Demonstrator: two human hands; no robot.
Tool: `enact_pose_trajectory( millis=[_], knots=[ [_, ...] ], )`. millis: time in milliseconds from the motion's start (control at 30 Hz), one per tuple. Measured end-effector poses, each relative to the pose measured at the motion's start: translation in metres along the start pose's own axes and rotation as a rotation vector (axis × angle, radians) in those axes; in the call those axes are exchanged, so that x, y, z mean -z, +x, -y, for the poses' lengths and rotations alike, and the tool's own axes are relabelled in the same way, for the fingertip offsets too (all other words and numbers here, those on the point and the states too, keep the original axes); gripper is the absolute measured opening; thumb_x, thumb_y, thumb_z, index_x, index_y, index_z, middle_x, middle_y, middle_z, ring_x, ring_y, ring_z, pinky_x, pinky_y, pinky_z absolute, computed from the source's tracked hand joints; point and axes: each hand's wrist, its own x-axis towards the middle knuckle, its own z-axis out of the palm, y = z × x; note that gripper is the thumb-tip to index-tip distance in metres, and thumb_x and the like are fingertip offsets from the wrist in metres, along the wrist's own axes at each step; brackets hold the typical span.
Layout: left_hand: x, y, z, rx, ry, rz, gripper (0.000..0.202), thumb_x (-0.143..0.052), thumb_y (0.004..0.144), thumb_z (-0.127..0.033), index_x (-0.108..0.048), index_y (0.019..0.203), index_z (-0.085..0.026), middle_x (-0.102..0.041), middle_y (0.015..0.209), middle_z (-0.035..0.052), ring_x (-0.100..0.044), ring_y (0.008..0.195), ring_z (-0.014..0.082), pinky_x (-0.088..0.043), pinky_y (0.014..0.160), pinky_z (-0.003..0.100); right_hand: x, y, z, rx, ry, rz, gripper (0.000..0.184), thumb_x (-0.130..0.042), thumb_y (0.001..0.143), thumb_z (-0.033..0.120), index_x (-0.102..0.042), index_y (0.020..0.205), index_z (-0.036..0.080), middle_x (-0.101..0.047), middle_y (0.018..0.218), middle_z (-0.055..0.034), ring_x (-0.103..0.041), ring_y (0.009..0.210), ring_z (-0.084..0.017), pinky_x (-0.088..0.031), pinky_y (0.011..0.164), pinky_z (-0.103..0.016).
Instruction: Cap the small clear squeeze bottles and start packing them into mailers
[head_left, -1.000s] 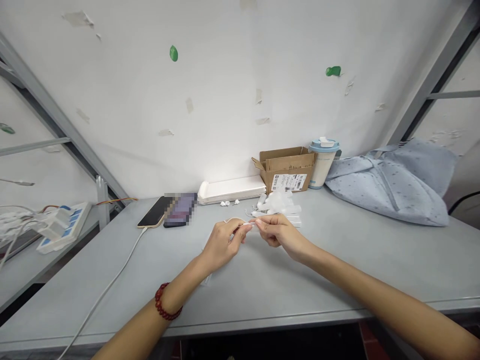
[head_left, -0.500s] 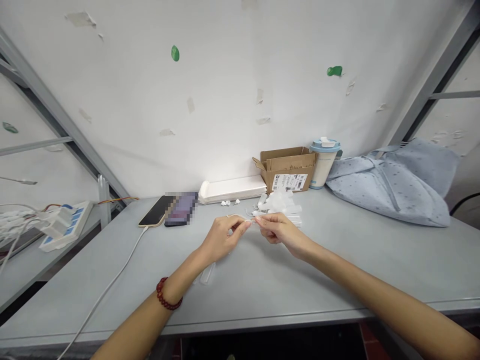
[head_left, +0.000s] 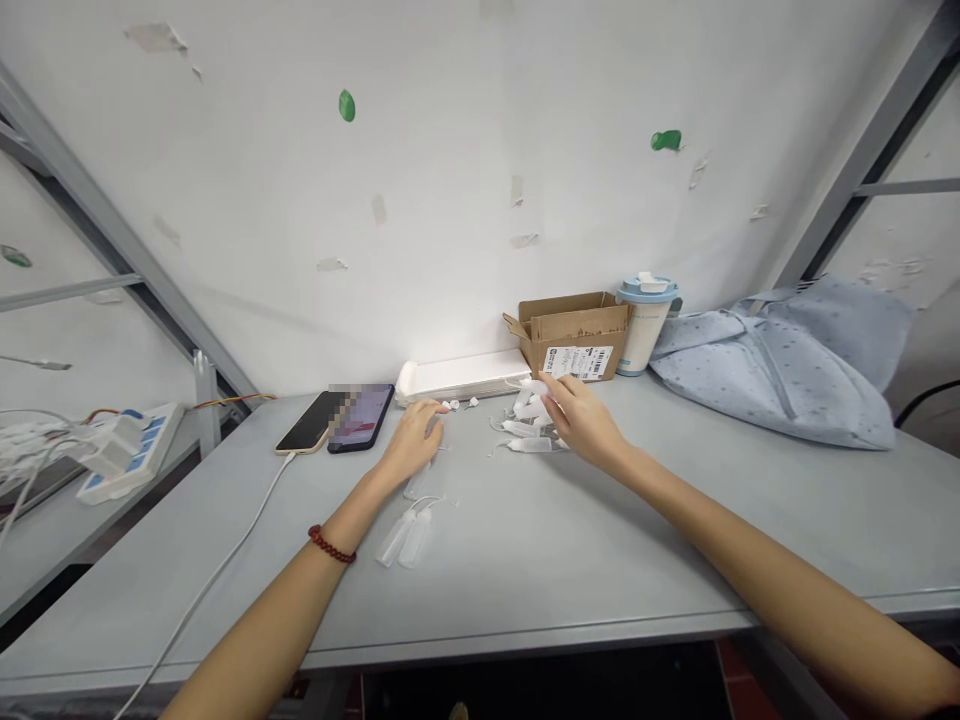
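Note:
At the left of the work area, my left hand (head_left: 411, 440) has its fingertips beside several small white caps (head_left: 453, 405), thumb and index finger apart. Partly under that hand lies a translucent squeeze bottle (head_left: 417, 485); nearer me are two more bottles (head_left: 405, 538) with thin tubes at their tips. My right hand (head_left: 583, 420) pinches a small translucent bottle (head_left: 535, 388) with a thin tube, raised over a group of similar bottles (head_left: 529, 444). Its lower fingers are partly hidden behind the hand.
Behind the bottles stand a flat white box (head_left: 469, 376), an open cardboard box (head_left: 576, 328) and a blue-lidded cup (head_left: 643, 325). A blue cloth bag (head_left: 780, 370) lies right. Two phones (head_left: 311, 422) and a charging cable (head_left: 225, 570) are left, near a power strip (head_left: 139, 455).
My hands have moved apart from their meeting point at the centre. The left went left toward the caps, uncovering bottles; the right rose slightly right with a bottle over the group.

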Motion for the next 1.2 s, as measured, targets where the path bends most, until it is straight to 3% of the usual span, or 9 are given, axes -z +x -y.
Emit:
enact_pose_trajectory(
  millis=[133,233,367,533,767,933,1200],
  knots=[
    [-0.005,0.004,0.013,-0.039,0.011,0.055,0.033,-0.038,0.083,-0.018,-0.056,0.11,-0.015,-0.052,0.122,0.011,-0.046,0.113,0.0224,-0.041,0.093,0.039,-0.009,0.0,-0.008,0.046,-0.303,-0.051,0.035,-0.035,0.089,0.016,-0.048,0.119,0.006,-0.056,0.097,-0.0173,-0.047,0.09,-0.028,-0.037,0.075,-0.037],
    [-0.009,0.006,0.016,-0.042,0.033,0.085,0.035,-0.038,0.083,-0.019,-0.055,0.114,-0.016,-0.05,0.127,0.0098,-0.04,0.121,0.0224,-0.031,0.102,0.042,-0.008,-0.001,-0.006,0.056,-0.357,-0.078,0.034,-0.038,0.087,0.016,-0.049,0.118,0.006,-0.054,0.102,-0.019,-0.045,0.091,-0.029,-0.036,0.074,-0.038],
    [-0.009,0.008,0.014,-0.032,0.039,0.154,0.037,-0.035,0.085,-0.021,-0.055,0.116,-0.016,-0.047,0.132,0.0089,-0.037,0.124,0.0211,-0.026,0.105,0.041,0.0,-0.005,0.011,0.119,-0.274,-0.11,0.029,-0.038,0.088,0.017,-0.052,0.112,0.009,-0.052,0.108,-0.0187,-0.045,0.095,-0.029,-0.037,0.076,-0.038],
    [-0.009,0.009,0.011,0.002,0.023,0.173,0.038,-0.032,0.087,-0.024,-0.056,0.116,-0.016,-0.05,0.13,0.0075,-0.039,0.124,0.0192,-0.027,0.105,0.038,0.008,-0.021,0.044,0.331,-0.058,-0.102,0.025,-0.037,0.089,0.017,-0.053,0.108,0.012,-0.054,0.105,-0.0173,-0.046,0.096,-0.027,-0.038,0.075,-0.039],
    [-0.01,0.012,0.012,-0.018,0.075,0.146,0.038,-0.031,0.088,-0.024,-0.057,0.115,-0.015,-0.053,0.127,0.0079,-0.041,0.122,0.019,-0.028,0.105,0.038,0.003,-0.047,0.081,0.63,0.128,0.075,0.024,-0.04,0.086,0.012,-0.051,0.107,0.011,-0.054,0.105,-0.0158,-0.046,0.092,-0.022,-0.038,0.076,-0.036],
    [-0.01,0.014,0.017,-0.03,0.118,0.121,0.037,-0.032,0.085,-0.019,-0.062,0.106,-0.015,-0.061,0.116,0.0084,-0.05,0.112,0.0203,-0.035,0.1,0.036,0.002,-0.052,0.085,0.66,0.156,0.157,0.023,-0.042,0.086,0.013,-0.051,0.107,0.012,-0.054,0.105,-0.0147,-0.046,0.089,-0.021,-0.037,0.075,-0.034],
    [-0.003,0.011,0.028,-0.034,0.179,0.106,0.035,-0.039,0.073,-0.009,-0.066,0.094,-0.015,-0.067,0.1,0.0087,-0.058,0.098,0.0225,-0.044,0.089,0.036,-0.001,-0.049,0.079,0.634,0.17,0.169,0.022,-0.041,0.088,0.016,-0.051,0.107,0.013,-0.054,0.102,-0.0138,-0.047,0.089,-0.021,-0.038,0.075,-0.034]
  ],
)
